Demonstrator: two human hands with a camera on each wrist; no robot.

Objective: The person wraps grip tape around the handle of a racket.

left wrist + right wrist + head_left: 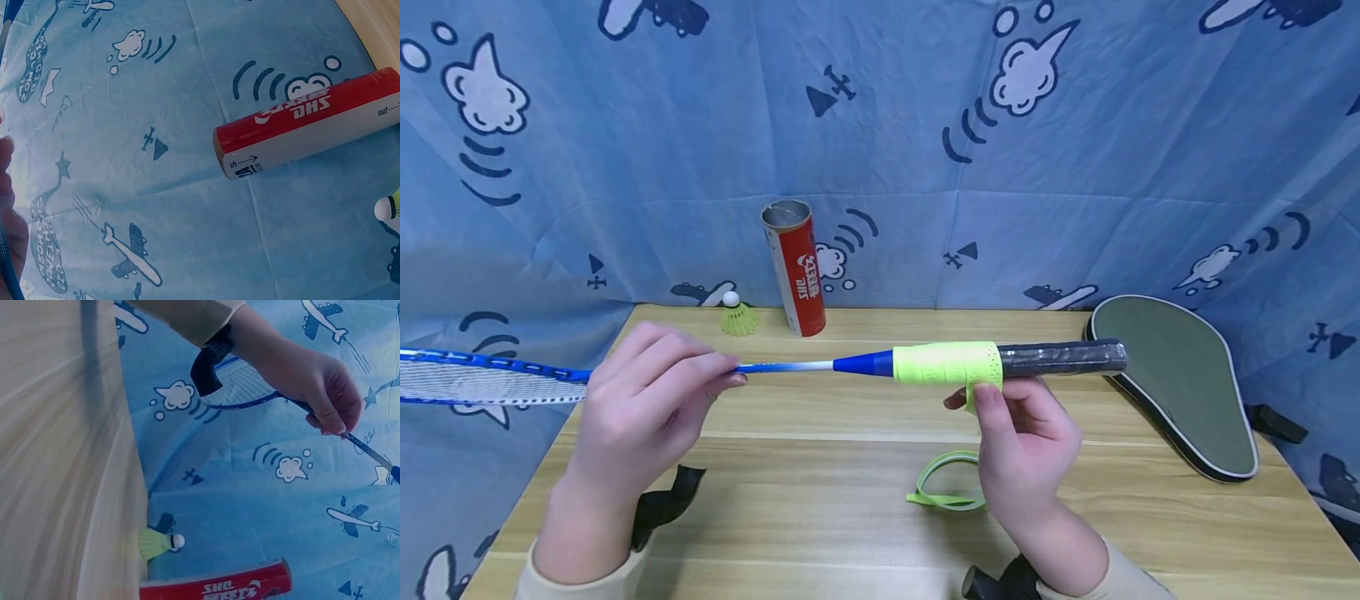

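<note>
A badminton racket (790,367) is held level above the table, its strung head off to the left. My left hand (640,408) pinches the thin blue-and-white shaft; the right wrist view also shows this left hand (312,381) on the shaft. Neon yellow grip tape (946,362) covers the part of the handle nearest the blue cone. Toward the butt end the handle (1063,358) is bare, dark and shiny. Below the handle, my right hand (1026,442) pinches the hanging end of the tape between thumb and fingers. In the left wrist view, only some left fingertips (7,187) appear at the edge.
Behind the racket stand a red-and-white DHS tube (805,283) and a yellow shuttlecock (738,318). A loop of yellow-green strip (928,499) lies on the wooden table (820,500) near my right hand. A dark green racket case (1172,375) lies at the right. Patterned blue cloth (880,125) hangs behind.
</note>
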